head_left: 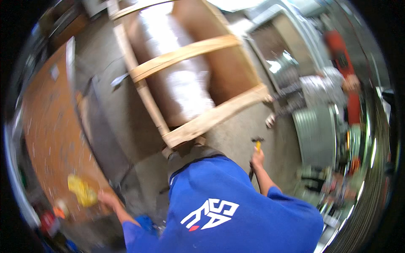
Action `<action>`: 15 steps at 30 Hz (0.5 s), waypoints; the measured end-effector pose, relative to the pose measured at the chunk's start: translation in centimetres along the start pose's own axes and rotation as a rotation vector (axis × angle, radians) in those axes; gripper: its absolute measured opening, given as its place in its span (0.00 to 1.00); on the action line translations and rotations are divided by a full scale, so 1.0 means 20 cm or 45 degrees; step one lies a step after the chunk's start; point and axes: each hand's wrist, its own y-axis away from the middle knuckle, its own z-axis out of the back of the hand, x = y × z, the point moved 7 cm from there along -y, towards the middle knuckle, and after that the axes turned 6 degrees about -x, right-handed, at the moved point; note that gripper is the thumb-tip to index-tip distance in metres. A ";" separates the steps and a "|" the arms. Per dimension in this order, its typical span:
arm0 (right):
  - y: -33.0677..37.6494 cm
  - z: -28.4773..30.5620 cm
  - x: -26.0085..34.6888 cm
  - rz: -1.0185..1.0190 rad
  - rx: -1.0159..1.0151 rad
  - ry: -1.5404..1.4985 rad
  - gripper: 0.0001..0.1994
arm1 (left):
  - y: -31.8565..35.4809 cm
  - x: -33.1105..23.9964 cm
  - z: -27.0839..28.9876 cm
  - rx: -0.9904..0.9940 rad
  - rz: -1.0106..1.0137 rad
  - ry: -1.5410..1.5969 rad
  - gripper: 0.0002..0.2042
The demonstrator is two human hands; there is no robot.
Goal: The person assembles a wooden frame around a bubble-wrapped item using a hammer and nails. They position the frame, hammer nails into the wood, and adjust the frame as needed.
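Observation:
My right hand (257, 160) is closed round a hammer (258, 145) with a yellow neck, a dark head and a dark handle end. The head points up, away from my fist. Out to the left, my left hand (109, 200) is at the edge of a brown board-like surface (55, 135), beside a crumpled yellow plastic bag (82, 192). Its fingers are blurred, so whether they grip the bag is unclear. Directly ahead stands a pale wooden crate frame (215, 116) around a bulky brown load wrapped in shiny clear film (185, 86).
Another person (322, 88) in a light top and dark patterned trousers stands right of the crate. Behind them are a red upright object (353, 101) and a greenish ribbed panel (315, 133). A dark sheet (103, 130) lies between the brown surface and the crate.

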 end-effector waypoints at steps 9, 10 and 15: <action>0.25 0.06 0.13 -0.062 0.025 -0.074 0.19 | -0.21 -1.89 0.72 -0.081 -0.253 1.115 0.16; 0.19 0.03 0.09 -0.072 0.043 -0.150 0.19 | -0.09 -2.22 0.79 0.041 -0.161 1.309 0.14; -0.09 -0.08 -0.01 -0.108 0.113 -0.360 0.18 | 0.74 -3.67 0.98 0.861 -0.705 1.948 0.06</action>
